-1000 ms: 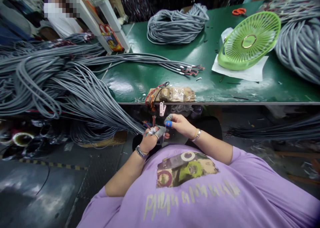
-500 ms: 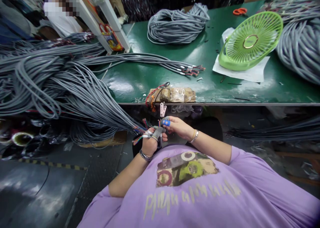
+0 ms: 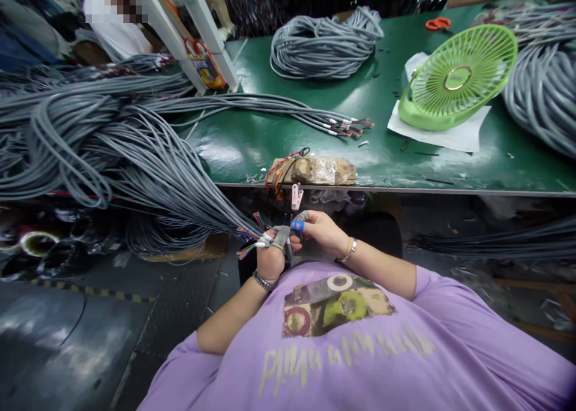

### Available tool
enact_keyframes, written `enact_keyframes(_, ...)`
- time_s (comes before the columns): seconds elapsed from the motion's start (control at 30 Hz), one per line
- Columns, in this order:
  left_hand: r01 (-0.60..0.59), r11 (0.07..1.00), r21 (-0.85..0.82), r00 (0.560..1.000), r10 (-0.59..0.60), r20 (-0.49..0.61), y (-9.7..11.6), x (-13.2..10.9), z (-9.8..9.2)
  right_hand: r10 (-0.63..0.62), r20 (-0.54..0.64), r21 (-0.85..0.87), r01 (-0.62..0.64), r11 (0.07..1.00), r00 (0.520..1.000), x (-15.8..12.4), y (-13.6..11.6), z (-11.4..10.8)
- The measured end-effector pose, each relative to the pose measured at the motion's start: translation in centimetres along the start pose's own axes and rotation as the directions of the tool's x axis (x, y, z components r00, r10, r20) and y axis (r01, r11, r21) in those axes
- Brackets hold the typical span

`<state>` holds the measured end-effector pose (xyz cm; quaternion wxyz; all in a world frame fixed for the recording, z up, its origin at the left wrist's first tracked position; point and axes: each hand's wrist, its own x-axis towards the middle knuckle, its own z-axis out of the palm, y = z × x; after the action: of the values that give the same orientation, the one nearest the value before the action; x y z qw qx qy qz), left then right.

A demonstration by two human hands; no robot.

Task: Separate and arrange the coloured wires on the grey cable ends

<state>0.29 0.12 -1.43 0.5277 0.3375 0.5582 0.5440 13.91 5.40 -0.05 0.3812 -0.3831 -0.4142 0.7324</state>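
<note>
My left hand [image 3: 271, 254] is closed around the stripped end of a grey cable [image 3: 245, 234], whose coloured inner wires fan out beside my taped fingers. My right hand [image 3: 320, 231], with a blue finger cot on one fingertip, pinches at those wires just right of the left hand. Both hands sit below the front edge of the green table [image 3: 315, 141]. A thick bundle of grey cables [image 3: 135, 159] sweeps from the left down to my hands.
A taped wooden block with a small clamp [image 3: 315, 171] sits at the table edge above my hands. A green fan [image 3: 456, 78], coiled grey cable [image 3: 324, 45], more cable ends [image 3: 351, 128] and orange scissors [image 3: 437, 23] lie on the table. Other people work at the far side.
My left hand has drawn slightly down and towards me with the cable end. The right hand has followed, staying pinched at the wires. The view has shifted a little.
</note>
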Motion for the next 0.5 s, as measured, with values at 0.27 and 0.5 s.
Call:
enact_keyframes(0.27,-0.029,0.998,0.049,0.996,0.025,0.086,-0.03,-0.23,-0.21,-0.044,0.007,0.007,0.044,0.999,0.999,0.18,-0.47,0.46)
enact_keyframes(0.5,-0.078,0.992,-0.099,0.996,0.073,-0.053,0.12,0.01,-0.02,-0.025,-0.016,-0.045,0.024,0.999,1.000,0.02,-0.40,0.52)
